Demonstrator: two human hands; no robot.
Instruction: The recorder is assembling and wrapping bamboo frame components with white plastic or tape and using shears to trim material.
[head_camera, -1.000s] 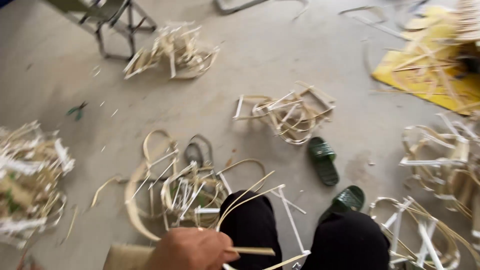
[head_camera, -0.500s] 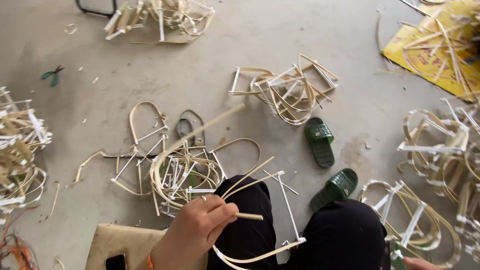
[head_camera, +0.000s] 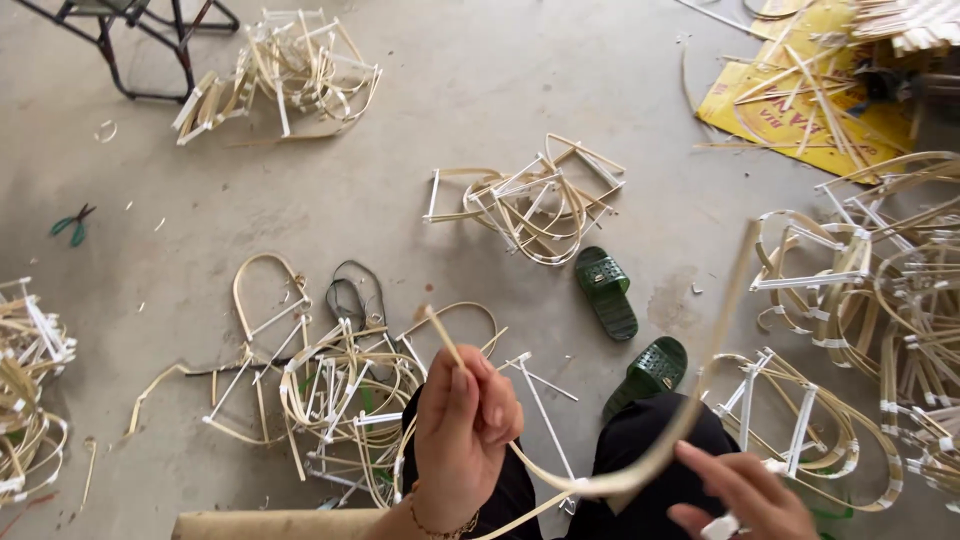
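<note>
My left hand (head_camera: 462, 430) is closed around one end of a long pale bamboo strip (head_camera: 718, 340), whose short tip sticks up past my fingers. The strip bends down below my hand, then sweeps up to the right in a wide curve. My right hand (head_camera: 745, 495) touches the strip's low bend with spread fingers and has something small and white by its fingertips. Both hands are above my knees in black trousers (head_camera: 640, 450). A pile of bent strips bound with white tape (head_camera: 340, 395) lies just left of my left hand.
Two green sandals (head_camera: 606, 290) lie on the concrete floor ahead of my knees. More bundles of bent strips sit at centre (head_camera: 530, 200), top left (head_camera: 280, 75), left edge (head_camera: 30, 400) and right (head_camera: 880, 290). Green-handled pliers (head_camera: 72, 224) lie left. A yellow sheet (head_camera: 810, 100) holds loose strips.
My left hand rose with the strip's end. The strip's free length swung from the left over to the right, and my right hand came into view at its bend.
</note>
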